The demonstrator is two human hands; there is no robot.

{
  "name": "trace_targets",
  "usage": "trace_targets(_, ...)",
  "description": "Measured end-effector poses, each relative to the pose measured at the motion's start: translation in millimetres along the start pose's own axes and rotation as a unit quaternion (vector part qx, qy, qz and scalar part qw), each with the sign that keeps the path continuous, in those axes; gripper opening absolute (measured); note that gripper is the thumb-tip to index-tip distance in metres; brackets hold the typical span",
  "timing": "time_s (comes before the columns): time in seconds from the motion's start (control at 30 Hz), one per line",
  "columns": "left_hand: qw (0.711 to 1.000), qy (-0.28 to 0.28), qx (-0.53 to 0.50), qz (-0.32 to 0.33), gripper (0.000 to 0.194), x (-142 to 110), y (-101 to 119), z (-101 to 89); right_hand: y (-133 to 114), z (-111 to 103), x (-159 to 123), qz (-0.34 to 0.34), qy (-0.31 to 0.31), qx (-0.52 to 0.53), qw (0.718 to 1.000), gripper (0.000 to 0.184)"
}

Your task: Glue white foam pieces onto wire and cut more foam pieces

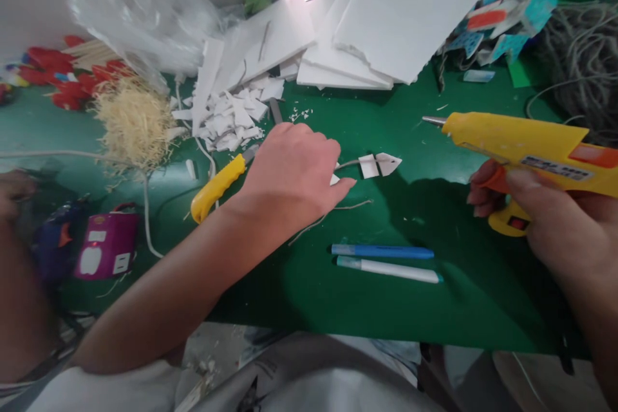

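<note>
Wraps the right hand [555, 222] round a yellow glue gun [516, 135]. Curls the left hand [297, 167] over a string [348, 163], just left of two white bits [369, 166]; can't see if pinching. Shows a see-through bag [154, 19] at back left, with blurry insides, and bare table [299, 296] from white pen [400, 270] to front edge.

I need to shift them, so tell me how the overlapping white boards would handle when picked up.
The white boards are probably stiff, as their faces look flat, without sagging. They may snap or crumble: one edge is ragged, and broken white scraps lie nearby. They could slide apart, since they overlap at different angles.
</note>
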State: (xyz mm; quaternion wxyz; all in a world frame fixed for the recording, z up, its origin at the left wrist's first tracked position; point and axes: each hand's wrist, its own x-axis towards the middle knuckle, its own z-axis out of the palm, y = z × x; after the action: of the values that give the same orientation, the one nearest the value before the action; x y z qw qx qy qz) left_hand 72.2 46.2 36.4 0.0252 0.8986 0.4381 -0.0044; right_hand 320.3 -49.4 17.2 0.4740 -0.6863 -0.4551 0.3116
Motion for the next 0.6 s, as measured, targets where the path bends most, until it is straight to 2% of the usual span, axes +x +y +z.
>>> trace_targets(0.1,0.999,0.0,0.036,-0.034,0.039,0.4,-0.3,-6.0,-7.4,2.2,-0.1,0.012,-0.007,-0.004,1.0,0.063)
trace_targets(0.2,0.997,-0.008,0.037,-0.074,0.025,-1.2,-0.7,-10.3,-11.7,2.5,0.0,0.011,-0.008,-0.013,1.0,0.063)
trace_targets(0.27,0.997,-0.005,0.01,-0.081,0.004,-3.6,-2.8,-9.1,-13.0,1.8,0.0,0.013,-0.006,-0.018,1.0,0.064)
trace_targets(0.3,0.997,0.0,-0.006,-0.079,0.008,-4.8,-4.4,-7.1,-13.3,1.3,0.0,0.012,-0.007,-0.019,1.0,0.064)
trace_targets(0.4,0.997,0.038,-0.045,-0.049,0.032,-6.7,-9.3,2.2,-12.1,0.2,0.1,0.015,-0.018,-0.012,1.0,0.063)
trace_targets(0.53,0.989,0.09,-0.106,0.052,0.025,-2.5,-10.1,20.0,-1.6,-1.4,-0.7,0.016,-0.036,-0.012,0.999,0.057)
trace_targets(0.6,0.983,0.103,-0.124,0.083,0.029,0.7,-7.8,30.0,5.8,-3.3,-2.3,0.008,-0.033,-0.04,0.999,0.053)
